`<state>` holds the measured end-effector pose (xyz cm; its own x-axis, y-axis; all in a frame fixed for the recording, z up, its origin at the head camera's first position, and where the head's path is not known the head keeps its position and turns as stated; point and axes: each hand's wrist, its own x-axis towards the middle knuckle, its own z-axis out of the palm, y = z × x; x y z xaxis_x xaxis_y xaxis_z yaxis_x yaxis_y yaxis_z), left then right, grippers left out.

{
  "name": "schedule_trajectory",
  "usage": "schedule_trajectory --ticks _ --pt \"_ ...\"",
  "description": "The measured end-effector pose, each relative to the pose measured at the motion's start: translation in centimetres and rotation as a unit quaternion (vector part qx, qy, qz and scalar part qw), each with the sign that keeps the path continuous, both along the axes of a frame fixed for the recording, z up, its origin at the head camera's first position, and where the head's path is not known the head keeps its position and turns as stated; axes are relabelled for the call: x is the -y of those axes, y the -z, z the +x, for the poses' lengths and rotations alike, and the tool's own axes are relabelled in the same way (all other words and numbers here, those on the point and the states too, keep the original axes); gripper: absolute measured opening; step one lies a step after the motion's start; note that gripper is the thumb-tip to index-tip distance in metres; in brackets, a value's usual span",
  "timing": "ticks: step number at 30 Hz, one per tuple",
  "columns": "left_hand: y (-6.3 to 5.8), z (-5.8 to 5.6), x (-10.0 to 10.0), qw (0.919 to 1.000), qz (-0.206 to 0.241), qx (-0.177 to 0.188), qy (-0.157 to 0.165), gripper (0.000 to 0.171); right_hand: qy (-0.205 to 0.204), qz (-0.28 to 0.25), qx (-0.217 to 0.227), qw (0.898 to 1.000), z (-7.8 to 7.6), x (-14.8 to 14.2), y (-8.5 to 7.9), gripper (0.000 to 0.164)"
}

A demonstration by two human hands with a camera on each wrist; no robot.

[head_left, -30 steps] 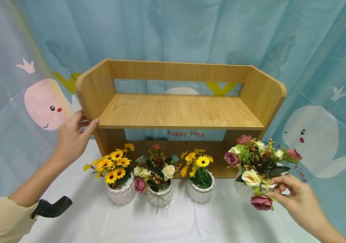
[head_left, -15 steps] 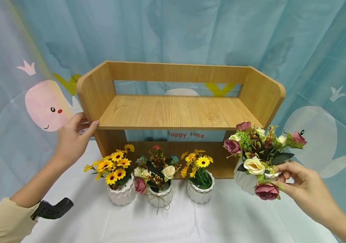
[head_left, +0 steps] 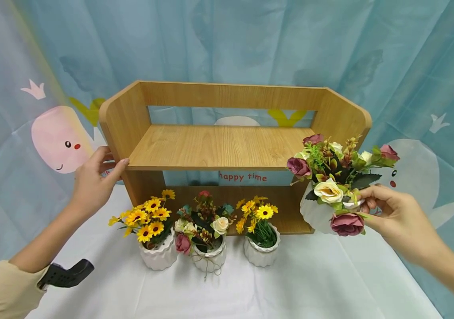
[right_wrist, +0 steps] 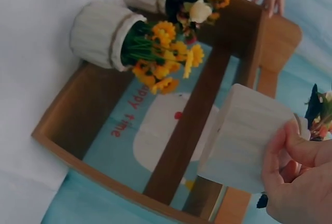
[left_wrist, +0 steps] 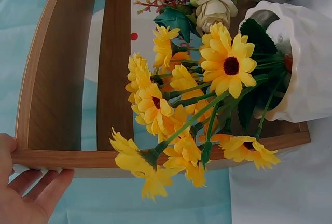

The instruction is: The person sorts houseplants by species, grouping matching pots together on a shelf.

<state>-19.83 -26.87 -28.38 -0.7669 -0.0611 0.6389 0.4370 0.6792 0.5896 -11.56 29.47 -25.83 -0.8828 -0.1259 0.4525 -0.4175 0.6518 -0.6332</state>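
A two-tier wooden shelf [head_left: 219,146] stands against the curtain. My left hand [head_left: 97,179] grips its left side panel at the upper board, the thumb on the front edge and the fingers around the outside. My right hand [head_left: 404,217] pinches the rim of a white flowerpot [head_left: 315,212] with artificial pink and cream roses [head_left: 328,190]. This pot is raised off the table, in front of the shelf's right end. In the right wrist view the pot [right_wrist: 246,136] is tilted, its smooth side facing the camera, and most of its flowers lie out of frame.
Three white pots stand in a row before the lower tier: yellow sunflowers [head_left: 147,219] at left, mixed roses [head_left: 207,226] in the middle, small yellow flowers [head_left: 264,212] at right. White cloth [head_left: 290,292] covers the table. A printed blue curtain [head_left: 234,40] hangs behind.
My right hand has lifted the rose pot from near the table to about the height of the upper board's front edge. The left hand keeps its grip on the shelf.
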Motion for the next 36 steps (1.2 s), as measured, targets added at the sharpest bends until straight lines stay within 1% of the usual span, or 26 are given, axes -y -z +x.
schedule_trajectory --ticks 2,5,11,14,19,25,29,31,36 --pt "0.0 0.0 0.0 1.0000 0.001 0.002 0.001 0.038 0.005 0.017 0.006 1.000 -0.3 0.3 -0.6 0.029" --pt "0.0 0.0 0.1 1.0000 0.002 0.003 0.000 0.037 0.005 0.029 0.010 1.000 -0.9 1.0 -1.5 0.026" --pt "0.2 0.1 0.2 0.9999 0.000 0.013 -0.008 0.040 -0.005 0.040 0.013 0.999 -2.2 2.3 -3.2 0.026" --pt "0.1 0.1 0.1 0.9999 0.000 0.015 -0.006 0.040 -0.012 0.041 0.011 0.999 -2.8 2.9 -4.1 0.026" --pt "0.1 0.0 0.1 0.9999 0.006 0.014 0.000 0.040 -0.021 0.038 0.012 0.999 -3.7 4.2 -5.6 0.022" --pt "0.0 0.0 0.1 0.9999 0.005 0.016 0.001 0.039 -0.014 0.041 0.026 0.999 -4.6 5.8 -7.2 0.020" --pt "0.0 -0.1 0.1 0.9998 0.012 0.015 0.008 0.039 -0.034 0.020 0.035 0.999 -5.3 7.2 -8.0 0.020" --pt "0.0 0.0 0.1 0.9997 0.014 0.018 0.007 0.039 -0.047 0.011 0.035 0.998 -5.8 8.0 -8.4 0.021" --pt "-0.2 0.2 0.0 0.9996 0.009 0.028 0.003 0.040 -0.063 0.002 0.028 0.998 -6.6 9.7 -9.1 0.021"
